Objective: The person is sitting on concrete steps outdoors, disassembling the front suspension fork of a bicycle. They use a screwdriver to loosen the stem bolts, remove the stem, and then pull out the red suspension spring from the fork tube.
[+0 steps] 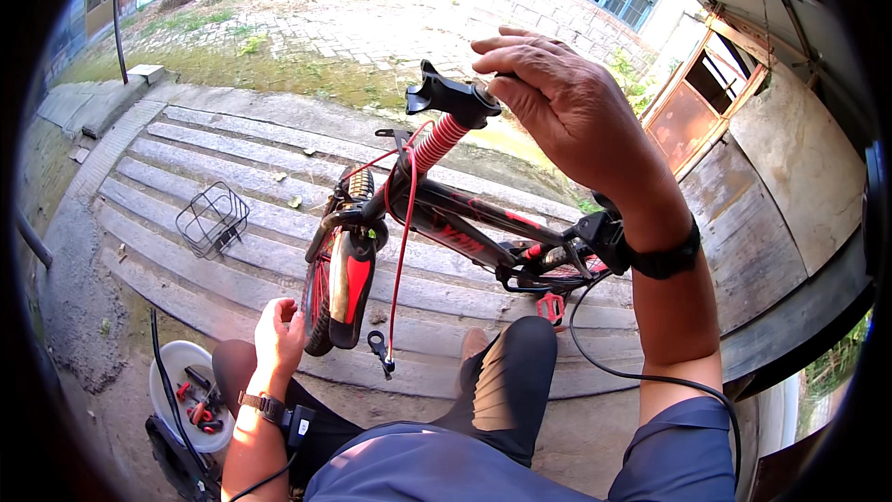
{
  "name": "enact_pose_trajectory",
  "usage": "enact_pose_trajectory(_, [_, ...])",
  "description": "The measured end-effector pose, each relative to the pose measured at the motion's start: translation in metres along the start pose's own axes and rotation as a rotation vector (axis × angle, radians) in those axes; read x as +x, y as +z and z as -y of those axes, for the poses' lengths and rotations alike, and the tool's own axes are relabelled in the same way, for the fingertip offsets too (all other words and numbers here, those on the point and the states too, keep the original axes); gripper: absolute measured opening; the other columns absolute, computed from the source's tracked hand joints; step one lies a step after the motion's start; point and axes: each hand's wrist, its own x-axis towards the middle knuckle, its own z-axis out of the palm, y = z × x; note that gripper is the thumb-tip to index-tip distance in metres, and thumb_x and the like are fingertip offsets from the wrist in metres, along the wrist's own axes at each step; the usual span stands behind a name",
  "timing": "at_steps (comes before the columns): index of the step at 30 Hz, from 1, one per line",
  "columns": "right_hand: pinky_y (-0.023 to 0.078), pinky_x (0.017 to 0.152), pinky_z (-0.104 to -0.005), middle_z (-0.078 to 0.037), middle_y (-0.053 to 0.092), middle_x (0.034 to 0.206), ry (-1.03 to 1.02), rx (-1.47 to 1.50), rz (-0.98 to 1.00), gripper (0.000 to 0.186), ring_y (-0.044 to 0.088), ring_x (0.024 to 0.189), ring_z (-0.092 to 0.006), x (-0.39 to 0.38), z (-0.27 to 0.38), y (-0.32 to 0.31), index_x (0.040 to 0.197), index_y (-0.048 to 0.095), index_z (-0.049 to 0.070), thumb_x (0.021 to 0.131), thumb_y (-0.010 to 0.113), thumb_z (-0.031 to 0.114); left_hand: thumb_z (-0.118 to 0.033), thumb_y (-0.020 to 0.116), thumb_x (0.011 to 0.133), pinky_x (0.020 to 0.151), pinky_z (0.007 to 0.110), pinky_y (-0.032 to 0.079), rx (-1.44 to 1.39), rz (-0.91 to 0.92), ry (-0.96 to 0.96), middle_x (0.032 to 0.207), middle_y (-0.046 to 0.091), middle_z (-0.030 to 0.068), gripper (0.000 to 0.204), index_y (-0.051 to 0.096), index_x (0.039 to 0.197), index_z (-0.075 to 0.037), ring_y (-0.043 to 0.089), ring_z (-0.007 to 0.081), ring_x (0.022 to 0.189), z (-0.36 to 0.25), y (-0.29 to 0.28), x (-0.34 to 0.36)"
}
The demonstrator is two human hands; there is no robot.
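A black and red bicycle (455, 223) stands before me, with a black stem (441, 93) atop a red-striped tube (437, 144). My right hand (567, 116) arches over the stem's end, thumb and fingers closed around something small at its top, largely hidden. A red cable dangles from the front, ending at a black lever clamp (379, 349). My left hand (279, 339) is low, left of the front wheel (319, 311) and its red fender (355, 284), fingers loosely bent with nothing visible in them.
A wire basket (212, 218) lies on slatted concrete (177, 158) at left. A white basin (172, 349) with several tools sits by my left arm. At right are a wooden structure (767, 186) and metal roof. A grassy paved yard and building lie beyond.
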Motion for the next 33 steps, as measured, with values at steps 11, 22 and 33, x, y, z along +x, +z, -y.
enact_pose_trajectory(11, [0.053,0.076,-0.0417,-0.016,0.068,0.086,0.315,-0.130,-0.181,0.032,0.066,0.085,-0.0354,-0.004,0.009,0.018,0.096,0.067,0.001,0.089,0.067,0.031,-0.010,0.065,0.089,0.083,0.036,0.053,-0.008,-0.001,0.002,0.099,0.069,0.0154,0.025,0.060,0.110,0.001,0.068,0.0253,0.091,0.001,0.000,-0.003])
enact_pose_trajectory(22, [0.054,0.076,-0.0459,-0.024,0.070,0.087,0.687,-0.352,0.022,0.085,0.070,0.085,-0.0388,-0.004,0.013,-0.001,0.107,0.064,-0.007,0.082,0.056,0.074,-0.011,0.065,0.088,0.082,0.037,0.053,0.015,0.030,0.027,0.097,0.068,0.0158,0.022,0.062,0.106,0.001,0.068,0.0273,0.089,0.005,0.005,-0.003])
enact_pose_trajectory(33, [0.052,0.071,-0.0451,-0.019,0.067,0.073,0.741,-0.173,0.100,0.066,0.067,0.075,-0.0385,-0.003,0.018,-0.004,0.091,0.067,0.002,0.085,0.054,0.066,-0.013,0.068,0.087,0.080,0.037,0.053,0.030,0.079,0.005,0.095,0.067,0.0153,0.022,0.063,0.104,0.001,0.068,0.0273,0.087,0.001,0.007,-0.005])
